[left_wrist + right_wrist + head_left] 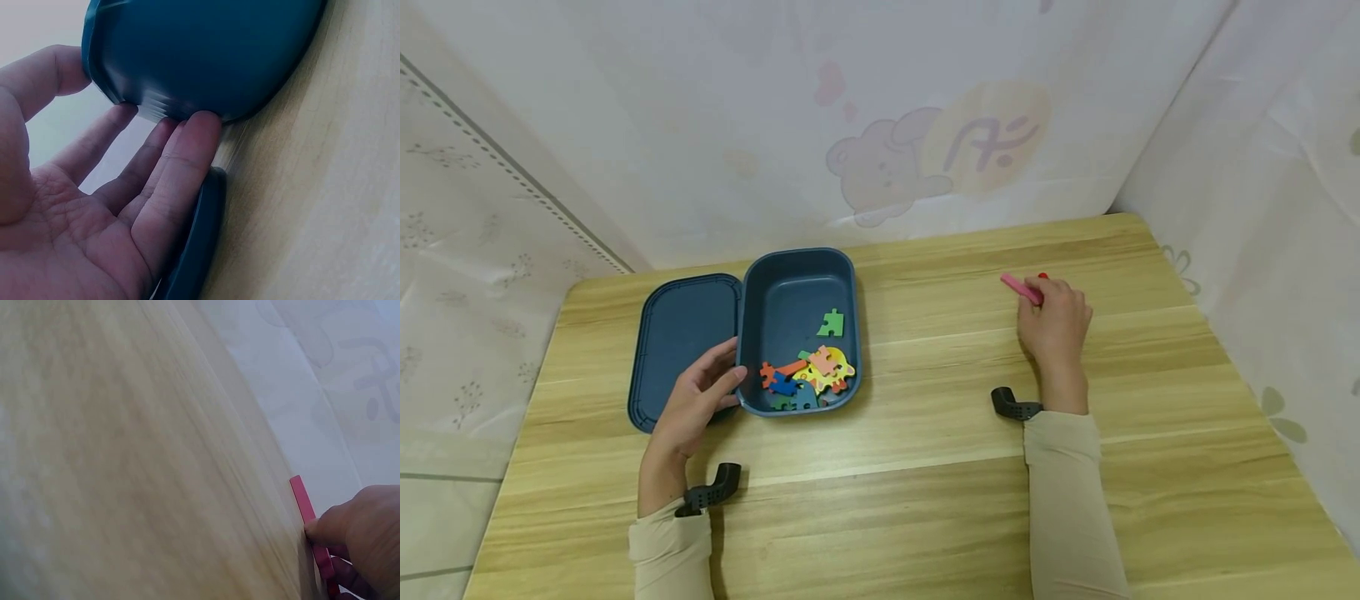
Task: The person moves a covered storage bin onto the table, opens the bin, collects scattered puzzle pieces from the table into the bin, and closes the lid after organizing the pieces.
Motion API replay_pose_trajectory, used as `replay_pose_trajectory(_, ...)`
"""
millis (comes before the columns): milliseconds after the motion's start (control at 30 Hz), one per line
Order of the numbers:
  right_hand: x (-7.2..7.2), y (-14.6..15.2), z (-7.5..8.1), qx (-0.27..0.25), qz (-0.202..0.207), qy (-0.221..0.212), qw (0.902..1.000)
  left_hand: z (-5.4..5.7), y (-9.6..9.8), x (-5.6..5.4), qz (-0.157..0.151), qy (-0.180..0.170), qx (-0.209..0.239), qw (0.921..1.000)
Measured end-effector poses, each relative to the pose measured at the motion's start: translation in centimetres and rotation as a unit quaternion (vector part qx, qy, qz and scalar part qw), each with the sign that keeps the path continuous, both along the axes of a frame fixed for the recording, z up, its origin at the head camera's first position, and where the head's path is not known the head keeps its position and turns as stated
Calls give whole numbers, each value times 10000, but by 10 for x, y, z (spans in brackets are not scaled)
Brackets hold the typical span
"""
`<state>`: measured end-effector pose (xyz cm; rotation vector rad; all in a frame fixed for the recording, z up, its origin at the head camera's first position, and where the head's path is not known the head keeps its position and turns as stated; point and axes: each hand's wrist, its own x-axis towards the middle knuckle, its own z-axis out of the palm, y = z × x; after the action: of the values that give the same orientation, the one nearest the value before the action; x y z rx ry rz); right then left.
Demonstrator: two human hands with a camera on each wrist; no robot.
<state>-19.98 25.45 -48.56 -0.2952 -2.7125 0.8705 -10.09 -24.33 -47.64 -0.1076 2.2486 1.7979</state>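
A dark blue plastic box (797,279) holds several colourful puzzle pieces at its near end, including a yellow animal-face piece (820,371). A green puzzle piece (831,322) lies apart from the pile. My left hand (696,396) holds the box's left side, thumb over the rim and fingers against the outer wall (206,56). Far to the right, my right hand (1056,325) pinches a thin pink piece (1021,288), seen edge-on with a wavy edge in the right wrist view. A bit of red (1042,276) shows beside the fingers, mostly hidden by them.
The box's blue lid (688,325) lies flat to its left, partly under my left hand. Bare wooden table (925,375) stretches between the box and my right hand. A pale printed curtain (760,125) hangs along the table's back edge and sides.
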Motion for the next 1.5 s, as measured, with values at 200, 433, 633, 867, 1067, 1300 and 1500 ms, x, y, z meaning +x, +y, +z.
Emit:
replay_pose_trajectory(200,0,0,4,-49,67,-167,9998,-1,0,0,20,-3,37,10000)
replay_pose_trajectory(433,1,0,3,50,23,-27,10000,0,0,0,26,28,44,10000)
replay_pose_trajectory(633,1,0,4,75,49,-9,10000,0,1,1,43,12,2,10000)
replay_pose_trajectory(867,3,1,6,196,141,-273,9993,3,1,1,51,-28,-8,10000)
replay_pose_trajectory(1067,3,1,3,-110,99,-171,9997,5,1,1,62,-57,-7,10000)
replay_pose_trajectory(1300,3,1,4,-309,66,-213,9993,4,1,1,37,1,-35,10000)
replay_pose_trajectory(1500,3,0,4,-341,135,-246,9990,4,1,1,35,0,-20,10000)
